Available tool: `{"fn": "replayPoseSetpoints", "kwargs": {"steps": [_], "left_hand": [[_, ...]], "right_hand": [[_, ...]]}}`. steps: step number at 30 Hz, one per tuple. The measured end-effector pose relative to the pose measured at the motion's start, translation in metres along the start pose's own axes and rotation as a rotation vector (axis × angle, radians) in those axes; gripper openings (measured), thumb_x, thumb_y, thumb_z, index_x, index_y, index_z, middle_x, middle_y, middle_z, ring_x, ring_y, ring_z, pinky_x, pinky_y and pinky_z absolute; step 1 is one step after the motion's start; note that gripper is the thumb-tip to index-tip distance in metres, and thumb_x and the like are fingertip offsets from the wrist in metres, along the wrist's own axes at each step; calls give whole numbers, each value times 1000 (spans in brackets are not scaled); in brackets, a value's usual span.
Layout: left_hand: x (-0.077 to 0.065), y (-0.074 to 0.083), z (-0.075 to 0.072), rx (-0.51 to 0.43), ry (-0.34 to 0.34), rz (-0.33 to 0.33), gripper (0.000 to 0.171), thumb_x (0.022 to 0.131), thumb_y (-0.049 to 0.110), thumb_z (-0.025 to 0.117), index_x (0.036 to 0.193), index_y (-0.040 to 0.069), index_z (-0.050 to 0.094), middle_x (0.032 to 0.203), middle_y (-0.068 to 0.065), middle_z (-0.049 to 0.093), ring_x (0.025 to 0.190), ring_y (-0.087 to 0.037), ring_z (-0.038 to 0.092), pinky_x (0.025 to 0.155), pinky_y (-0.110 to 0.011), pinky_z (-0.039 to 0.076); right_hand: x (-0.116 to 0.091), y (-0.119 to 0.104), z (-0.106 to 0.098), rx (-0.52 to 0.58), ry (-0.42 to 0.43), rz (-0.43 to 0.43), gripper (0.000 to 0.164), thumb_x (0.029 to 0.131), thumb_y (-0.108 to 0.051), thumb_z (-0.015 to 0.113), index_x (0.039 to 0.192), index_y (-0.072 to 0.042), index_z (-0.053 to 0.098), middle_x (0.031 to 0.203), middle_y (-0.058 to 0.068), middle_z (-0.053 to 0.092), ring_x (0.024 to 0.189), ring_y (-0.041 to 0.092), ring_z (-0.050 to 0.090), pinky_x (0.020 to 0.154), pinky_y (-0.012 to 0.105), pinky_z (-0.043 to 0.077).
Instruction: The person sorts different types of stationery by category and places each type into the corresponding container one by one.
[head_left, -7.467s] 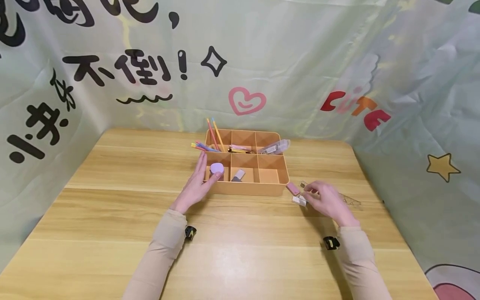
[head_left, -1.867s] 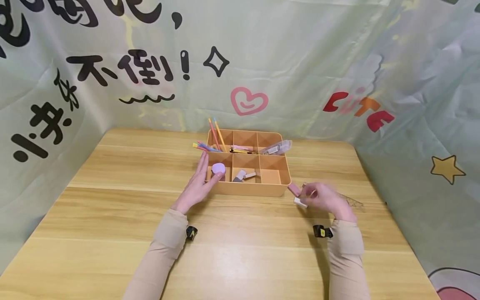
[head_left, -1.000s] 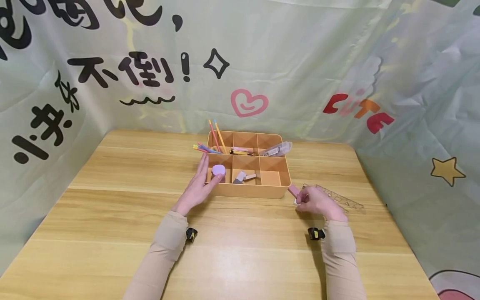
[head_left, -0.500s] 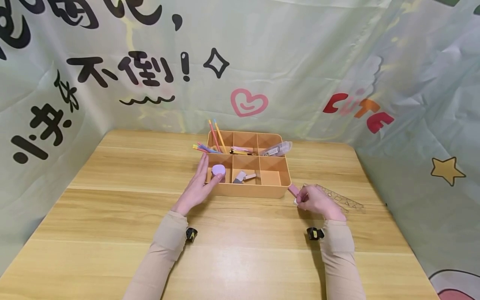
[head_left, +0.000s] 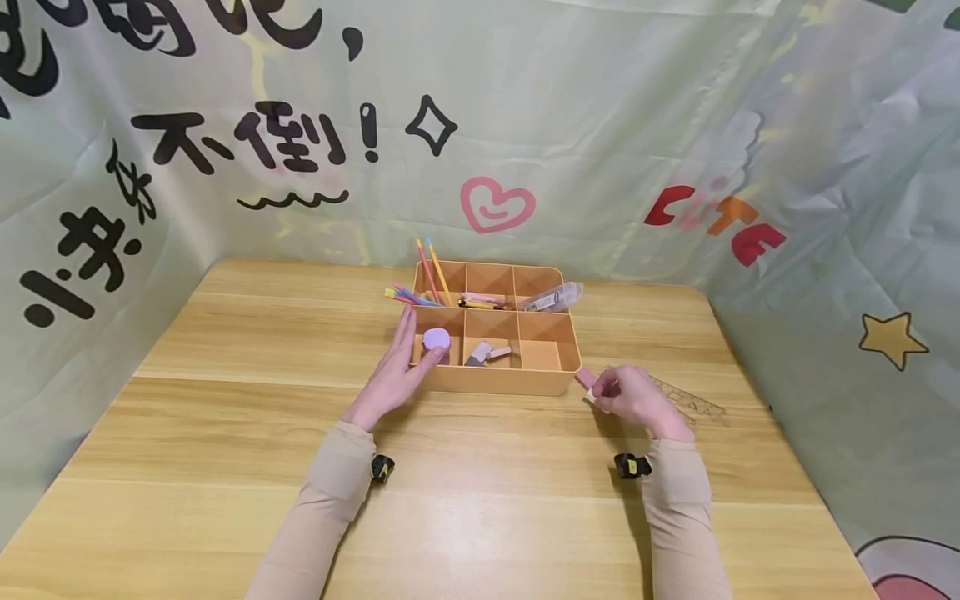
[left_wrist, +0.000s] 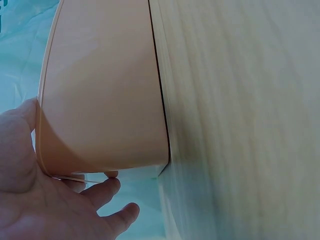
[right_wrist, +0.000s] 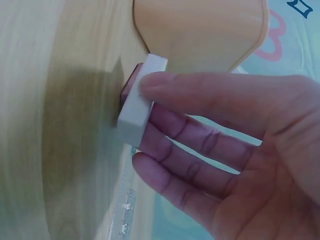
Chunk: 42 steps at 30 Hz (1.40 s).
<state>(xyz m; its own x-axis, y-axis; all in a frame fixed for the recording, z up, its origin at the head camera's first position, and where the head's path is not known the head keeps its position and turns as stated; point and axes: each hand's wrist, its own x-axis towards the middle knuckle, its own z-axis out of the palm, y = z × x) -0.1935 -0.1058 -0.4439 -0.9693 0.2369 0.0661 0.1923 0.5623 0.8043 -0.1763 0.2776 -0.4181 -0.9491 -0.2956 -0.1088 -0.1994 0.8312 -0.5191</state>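
Note:
In the head view my left hand (head_left: 386,375) rests on the front left corner of the orange compartment box (head_left: 495,382), fingers straight along its side and thumb over the front rim. The left wrist view shows this hand (left_wrist: 55,200) touching the box wall (left_wrist: 100,90). My right hand (head_left: 636,400) pinches a white eraser (right_wrist: 142,100) between thumb and fingers, just above the table right of the box. A pink eraser (head_left: 586,377) lies beside it, partly hidden. Two small erasers (head_left: 480,353) lie in the front middle compartment.
A purple round-topped object (head_left: 436,338) stands in the front left compartment. Pencils (head_left: 435,271) and other stationery fill the rear compartments, with a clear plastic packet (head_left: 553,297) at rear right. A transparent ruler (head_left: 690,398) lies right of my right hand. Printed cloth hangs behind.
A second small eraser has come into the front middle compartment since the earliest frame. My right hand has since taken hold of the white eraser and raised it slightly. My left hand has stayed put.

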Motion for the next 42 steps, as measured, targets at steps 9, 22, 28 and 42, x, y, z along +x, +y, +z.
{"fn": "replayPoseSetpoints", "kwargs": {"steps": [9, 22, 28, 42], "left_hand": [[0, 1, -1, 3, -7, -3, 87, 104, 48, 46, 162, 10, -6, 171, -2, -15, 159, -32, 2, 128, -54, 12], [1, 2, -2, 6, -15, -13, 87, 105, 50, 45, 162, 11, -8, 170, -2, -16, 159, -32, 2, 128, -55, 12], [0, 2, -2, 0, -11, -11, 87, 104, 50, 45, 162, 11, -8, 170, -2, -16, 159, -32, 1, 128, -55, 11], [-1, 1, -1, -6, -5, 8, 87, 105, 48, 46, 162, 8, -5, 171, -3, -15, 159, -32, 1, 128, -54, 11]], "right_hand": [[-4, -4, -9, 52, 125, -85, 5, 84, 3, 71, 90, 2, 71, 84, 12, 73, 77, 19, 66, 74, 34, 58], [8, -54, -27, 12, 394, -266, 6, 86, -2, 76, 91, -3, 73, 88, 11, 75, 85, 28, 71, 78, 39, 54], [29, -86, -15, 16, 381, -391, 10, 84, 2, 76, 92, -1, 72, 91, 13, 74, 84, 27, 70, 82, 46, 57], [61, -124, 22, -108, 304, -417, 10, 83, 0, 76, 92, -1, 72, 93, 12, 73, 86, 26, 71, 79, 41, 59]]}}
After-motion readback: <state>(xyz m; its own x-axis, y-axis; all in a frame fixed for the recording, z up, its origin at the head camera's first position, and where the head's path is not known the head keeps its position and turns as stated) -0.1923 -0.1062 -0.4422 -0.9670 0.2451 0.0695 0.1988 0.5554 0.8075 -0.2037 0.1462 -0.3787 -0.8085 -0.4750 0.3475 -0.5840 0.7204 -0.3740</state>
